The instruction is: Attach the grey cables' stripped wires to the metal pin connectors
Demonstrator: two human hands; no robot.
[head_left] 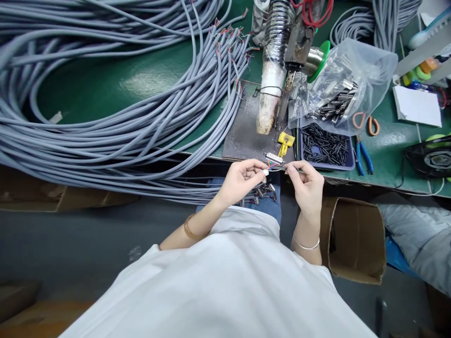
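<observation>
My left hand (244,180) is closed in a pinch on the end of a cable, where fine coloured wires (271,165) fan out. Those wires run up to a metal multi-pin connector (274,158) at the table's front edge. To the right, my right hand (306,180) pinches a thin pale wire (278,169) that stretches across from the left hand's fingertips. Just behind the connector stands a yellow clip-like piece (286,142). Several cables with finished connectors (260,191) lie across my lap under the hands. My fingers hide the cable's very end.
Grey cables (141,122) with stripped ends cover the left. A wrapped tube (269,94) hangs over a dark plate (243,126), beside a solder spool (317,61). Rightward are a bag of connector parts (369,70), a tray of black sleeves (326,145), pliers (362,155) and a cardboard box (355,239).
</observation>
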